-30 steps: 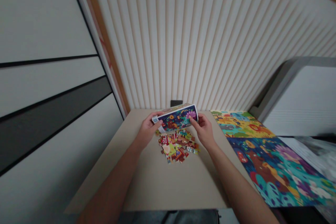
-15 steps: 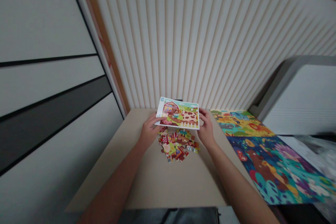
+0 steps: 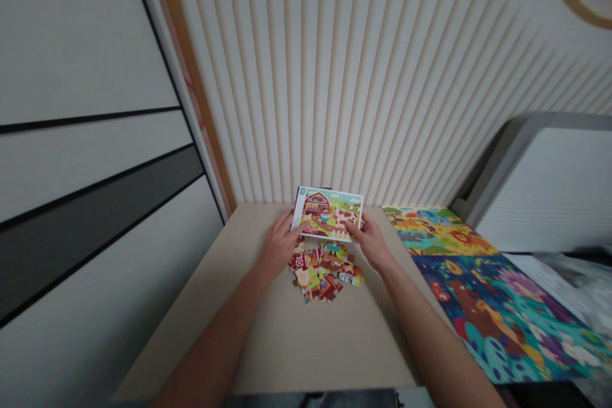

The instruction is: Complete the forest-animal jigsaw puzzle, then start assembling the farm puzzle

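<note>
A picture card with a printed farm scene, a red barn and a spotted cow, is held tilted above the far part of the table. My left hand grips its left edge, thumb on the printed face. On the right edge my right hand is closed, its thumb also lying over the picture. Just below the card, a heap of jigsaw pieces in red, green and brown lies on the table; the card hides its far side.
The beige table meets a ribbed pale wall panel. At right lie a yellow animal picture and a dark blue one, with clear plastic wrapping beside them. A white cabinet stands left.
The card has tilted and shifted slightly right. My right thumb has come onto its front face, and my left hand has moved a little right with it. The pieces look unmoved.
</note>
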Demonstrator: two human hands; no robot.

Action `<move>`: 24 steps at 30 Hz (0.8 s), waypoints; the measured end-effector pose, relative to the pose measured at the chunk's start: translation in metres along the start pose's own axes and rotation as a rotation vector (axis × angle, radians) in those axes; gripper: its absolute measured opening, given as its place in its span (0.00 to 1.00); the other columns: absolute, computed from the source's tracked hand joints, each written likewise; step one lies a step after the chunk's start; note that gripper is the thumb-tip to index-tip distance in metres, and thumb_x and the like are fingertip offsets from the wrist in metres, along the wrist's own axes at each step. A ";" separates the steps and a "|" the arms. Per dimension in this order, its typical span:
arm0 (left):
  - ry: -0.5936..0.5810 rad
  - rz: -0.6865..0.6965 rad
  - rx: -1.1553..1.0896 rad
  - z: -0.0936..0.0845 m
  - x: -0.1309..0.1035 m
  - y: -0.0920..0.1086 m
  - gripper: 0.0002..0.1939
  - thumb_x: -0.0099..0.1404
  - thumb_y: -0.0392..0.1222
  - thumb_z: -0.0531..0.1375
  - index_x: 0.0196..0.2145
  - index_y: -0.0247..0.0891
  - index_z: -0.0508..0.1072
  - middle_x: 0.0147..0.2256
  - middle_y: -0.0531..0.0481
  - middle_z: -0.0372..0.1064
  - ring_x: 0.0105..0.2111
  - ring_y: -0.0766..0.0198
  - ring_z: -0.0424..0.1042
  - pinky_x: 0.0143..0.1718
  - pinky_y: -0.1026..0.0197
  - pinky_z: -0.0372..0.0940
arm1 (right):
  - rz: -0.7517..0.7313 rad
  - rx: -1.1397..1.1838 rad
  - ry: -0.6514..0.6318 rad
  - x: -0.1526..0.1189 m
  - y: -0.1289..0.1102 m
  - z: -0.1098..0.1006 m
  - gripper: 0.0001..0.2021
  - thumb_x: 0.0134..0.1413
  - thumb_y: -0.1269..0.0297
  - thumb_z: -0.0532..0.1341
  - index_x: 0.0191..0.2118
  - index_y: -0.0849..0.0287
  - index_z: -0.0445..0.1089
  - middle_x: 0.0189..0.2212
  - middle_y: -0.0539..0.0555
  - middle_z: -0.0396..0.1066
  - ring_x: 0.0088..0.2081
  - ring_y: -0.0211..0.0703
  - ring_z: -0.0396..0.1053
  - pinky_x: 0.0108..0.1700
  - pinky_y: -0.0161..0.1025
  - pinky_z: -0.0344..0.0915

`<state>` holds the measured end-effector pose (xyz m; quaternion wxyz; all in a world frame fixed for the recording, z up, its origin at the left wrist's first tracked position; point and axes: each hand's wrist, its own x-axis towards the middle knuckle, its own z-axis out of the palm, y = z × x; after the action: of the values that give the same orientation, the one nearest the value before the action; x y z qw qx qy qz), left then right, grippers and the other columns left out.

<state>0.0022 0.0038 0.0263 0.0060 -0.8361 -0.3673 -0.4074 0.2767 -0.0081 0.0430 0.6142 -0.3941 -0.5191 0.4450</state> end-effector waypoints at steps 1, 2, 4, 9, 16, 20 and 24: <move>-0.003 -0.038 0.022 0.002 -0.001 -0.003 0.27 0.70 0.33 0.51 0.64 0.48 0.65 0.67 0.46 0.55 0.67 0.51 0.52 0.66 0.43 0.52 | -0.014 -0.029 0.028 0.008 0.006 -0.005 0.25 0.49 0.49 0.70 0.49 0.57 0.69 0.45 0.57 0.79 0.40 0.51 0.77 0.44 0.47 0.74; 0.004 -0.086 0.042 0.004 -0.002 -0.007 0.27 0.70 0.34 0.51 0.65 0.47 0.63 0.67 0.45 0.55 0.67 0.51 0.53 0.67 0.43 0.52 | -0.039 -0.051 0.090 0.019 0.011 -0.011 0.25 0.48 0.48 0.69 0.48 0.58 0.69 0.44 0.57 0.79 0.40 0.51 0.77 0.45 0.47 0.74; 0.034 -0.195 0.079 0.009 -0.006 -0.019 0.27 0.70 0.36 0.52 0.65 0.43 0.63 0.65 0.42 0.58 0.65 0.51 0.56 0.66 0.43 0.52 | -0.084 -0.116 0.227 0.045 0.021 -0.024 0.25 0.49 0.46 0.68 0.47 0.59 0.69 0.45 0.59 0.78 0.42 0.50 0.77 0.48 0.48 0.73; -0.003 -0.393 0.166 0.024 -0.022 -0.058 0.24 0.69 0.41 0.54 0.61 0.39 0.67 0.61 0.39 0.63 0.62 0.49 0.60 0.65 0.44 0.55 | -0.056 -0.213 0.178 0.100 0.035 -0.043 0.26 0.48 0.46 0.66 0.49 0.58 0.69 0.49 0.59 0.77 0.46 0.50 0.76 0.50 0.48 0.72; -0.196 -0.452 0.283 0.038 -0.031 -0.069 0.24 0.72 0.49 0.52 0.61 0.36 0.66 0.64 0.37 0.60 0.65 0.50 0.57 0.65 0.44 0.51 | 0.029 -0.454 0.171 0.121 0.064 -0.042 0.16 0.47 0.54 0.67 0.38 0.59 0.72 0.40 0.61 0.80 0.44 0.54 0.76 0.50 0.52 0.70; -0.251 -0.476 0.285 0.038 -0.029 -0.064 0.22 0.73 0.48 0.50 0.62 0.41 0.65 0.65 0.40 0.59 0.65 0.52 0.58 0.65 0.42 0.48 | 0.059 -0.581 0.187 0.129 0.065 -0.037 0.16 0.48 0.55 0.66 0.41 0.59 0.73 0.42 0.59 0.79 0.46 0.53 0.75 0.51 0.51 0.69; -0.262 -0.474 0.295 0.038 -0.029 -0.064 0.22 0.73 0.46 0.51 0.61 0.42 0.66 0.66 0.39 0.58 0.66 0.52 0.57 0.65 0.42 0.48 | 0.095 -0.672 0.155 0.134 0.056 -0.030 0.17 0.49 0.54 0.67 0.42 0.58 0.74 0.39 0.57 0.80 0.44 0.52 0.77 0.48 0.48 0.71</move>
<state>-0.0234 0.0443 -0.0374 -0.0151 -0.7626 -0.6050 -0.2284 0.3075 0.1360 0.0239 0.4664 -0.6307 -0.5693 0.2462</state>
